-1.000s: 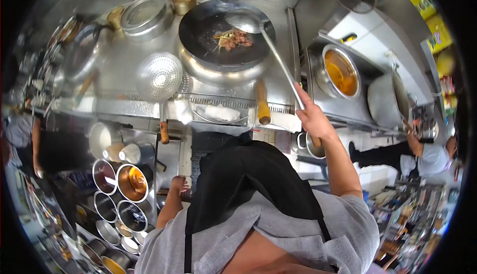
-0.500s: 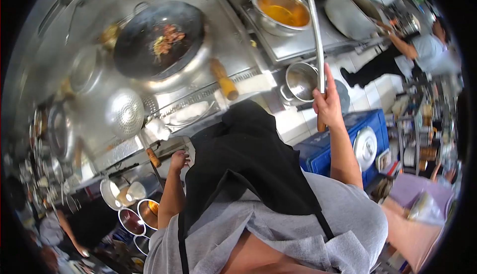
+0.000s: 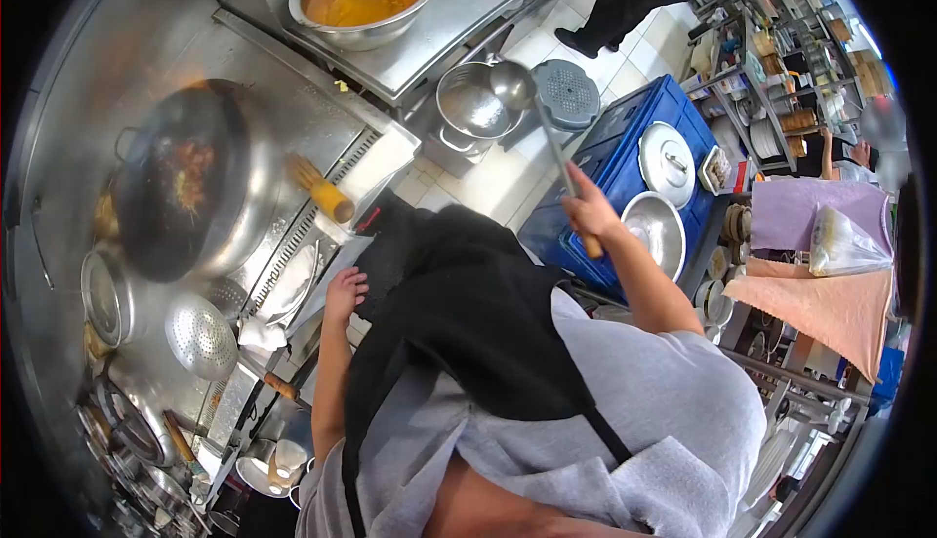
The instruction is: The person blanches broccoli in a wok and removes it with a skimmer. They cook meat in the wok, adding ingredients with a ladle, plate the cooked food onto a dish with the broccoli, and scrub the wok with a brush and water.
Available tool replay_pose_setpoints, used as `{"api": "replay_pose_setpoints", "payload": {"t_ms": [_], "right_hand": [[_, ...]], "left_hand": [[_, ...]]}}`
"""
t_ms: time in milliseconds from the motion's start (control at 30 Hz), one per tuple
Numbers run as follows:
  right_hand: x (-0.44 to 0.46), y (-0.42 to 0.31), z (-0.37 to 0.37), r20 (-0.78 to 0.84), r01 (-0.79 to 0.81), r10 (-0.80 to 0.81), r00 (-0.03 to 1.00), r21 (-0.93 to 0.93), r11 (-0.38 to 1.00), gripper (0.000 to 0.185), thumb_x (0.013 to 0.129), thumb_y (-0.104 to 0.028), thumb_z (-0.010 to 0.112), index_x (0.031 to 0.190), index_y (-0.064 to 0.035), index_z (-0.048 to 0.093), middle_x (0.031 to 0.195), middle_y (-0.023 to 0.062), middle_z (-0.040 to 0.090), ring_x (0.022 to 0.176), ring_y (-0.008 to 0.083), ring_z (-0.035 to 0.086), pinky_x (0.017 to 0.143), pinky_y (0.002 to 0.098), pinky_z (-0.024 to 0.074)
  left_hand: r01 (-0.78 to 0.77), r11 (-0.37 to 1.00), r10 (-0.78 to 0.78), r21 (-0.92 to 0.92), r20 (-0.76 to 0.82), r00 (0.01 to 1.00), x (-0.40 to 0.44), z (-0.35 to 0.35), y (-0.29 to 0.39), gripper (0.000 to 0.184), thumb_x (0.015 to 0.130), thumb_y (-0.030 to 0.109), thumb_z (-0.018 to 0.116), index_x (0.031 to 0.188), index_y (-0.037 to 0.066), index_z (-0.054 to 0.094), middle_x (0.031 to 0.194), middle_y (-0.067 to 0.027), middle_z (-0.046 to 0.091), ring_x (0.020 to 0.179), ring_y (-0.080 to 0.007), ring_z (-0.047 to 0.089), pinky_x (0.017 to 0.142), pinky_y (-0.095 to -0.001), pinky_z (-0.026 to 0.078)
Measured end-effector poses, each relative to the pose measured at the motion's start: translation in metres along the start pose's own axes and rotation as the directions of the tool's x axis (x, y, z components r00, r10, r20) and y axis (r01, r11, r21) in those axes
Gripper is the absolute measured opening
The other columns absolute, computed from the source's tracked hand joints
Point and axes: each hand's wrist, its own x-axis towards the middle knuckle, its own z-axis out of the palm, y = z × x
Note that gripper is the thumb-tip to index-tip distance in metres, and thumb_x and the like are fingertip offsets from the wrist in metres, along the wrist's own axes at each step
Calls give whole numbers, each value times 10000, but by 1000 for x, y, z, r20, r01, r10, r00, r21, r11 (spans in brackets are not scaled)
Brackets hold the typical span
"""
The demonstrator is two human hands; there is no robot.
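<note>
Head view (sole one): step in hand looked like ladle work at the small steel pot [image 3: 467,99], off to the side of the stove. R hand [image 3: 590,208] was closed round the ladle's handle nr its wooden end; ladle [image 3: 513,85] reached out fwd, its bowl overlapping the pot's edge. Touching rim or just above, couldn't tell; contents of bowl unclear too. L hand [image 3: 346,292] was empty, fingers loosely half-curled, nr the stove edge, gripping nothing.

Wok [image 3: 154,221] sat on the stove, well apart from the ladle, w/ cooked-looking food [image 3: 191,169] in it, a bit blurred. Next move, I'd judge, called for a firm wrist & a steady, level bowl, w/ the handle end kept clear of the blue bin [image 3: 625,123] close by.
</note>
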Motion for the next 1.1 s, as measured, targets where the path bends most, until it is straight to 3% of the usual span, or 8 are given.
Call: {"api": "replay_pose_setpoints", "payload": {"t_ms": [33, 133, 300, 467, 700, 800, 1000, 1100], "right_hand": [[23, 11, 4, -2, 16, -17, 1000, -66, 998, 786, 849, -20, 526, 1551, -138, 192, 685, 43, 522, 480, 146, 510, 442, 312, 455], [80, 32, 14, 20, -11, 15, 1000, -206, 978, 776, 847, -47, 520, 1547, -110, 190, 773, 116, 598, 478, 168, 541, 467, 327, 487], [130, 43, 15, 100, 32, -6, 995, -260, 965, 800, 824, -31, 506, 1548, -102, 173, 824, 154, 619, 474, 178, 551, 470, 336, 491], [145, 31, -1, 307, -220, 166, 937, 152, 964, 799, 862, -24, 497, 1559, -152, 126, 704, 57, 507, 490, 145, 483, 461, 331, 454], [81, 12, -56, 406, -297, 70, 911, 530, 794, 786, 921, -62, 492, 1562, -268, 87, 713, 17, 466, 486, 86, 423, 467, 273, 401], [41, -6, -71, 348, -241, 37, 937, 565, 789, 720, 933, -72, 504, 1548, -279, 190, 732, 18, 475, 465, 74, 417, 434, 249, 407], [-51, -60, -61, 385, -214, -52, 921, 615, 759, 716, 936, -73, 509, 1548, -277, 200, 762, 48, 505, 409, 51, 382, 369, 211, 368], [-85, -87, -28, 495, -310, -81, 865, 654, 690, 718, 943, -47, 476, 1549, -300, 186, 753, 42, 449, 423, 54, 373, 390, 228, 359]], "left_hand": [[4, 1000, -4, -1, -4, 1000, -5, 3, -3, 453, 859, 12, 463, 1309, 38, 512, 1072, -99, 680, 774, -152, 644, 631, -296, 508], [-268, 828, 298, 492, 17, 954, -27, -27, -59, 389, 843, 22, 489, 1217, 2, 591, 1008, -134, 699, 802, -166, 658, 650, -272, 493], [234, 839, -169, 492, -174, 970, -90, -55, -125, 362, 851, 35, 505, 1196, -16, 599, 969, -144, 699, 778, -166, 656, 619, -271, 486], [295, 874, -231, 387, -203, 952, -99, -33, -104, 376, 861, 42, 511, 1226, -23, 569, 964, -137, 694, 736, -164, 646, 580, -272, 479], [-122, 837, 159, 533, -24, 987, -2, 6, -37, 413, 871, 53, 518, 1275, -28, 518, 981, -122, 687, 690, -160, 637, 532, -263, 463], [107, 993, -115, -57, -168, 979, 7, 33, 6, 414, 873, 72, 530, 1276, -23, 520, 1003, -121, 691, 698, -156, 642, 514, -256, 445], [187, 982, -183, 1, -205, 961, -23, 27, -4, 410, 874, 64, 522, 1280, 9, 528, 1002, -109, 697, 678, -162, 650, 492, -280, 453], [178, 978, -196, -109, -195, 961, -22, -8, -83, 401, 876, 55, 511, 1275, 25, 538, 994, -110, 701, 678, -171, 658, 494, -296, 466]]}}
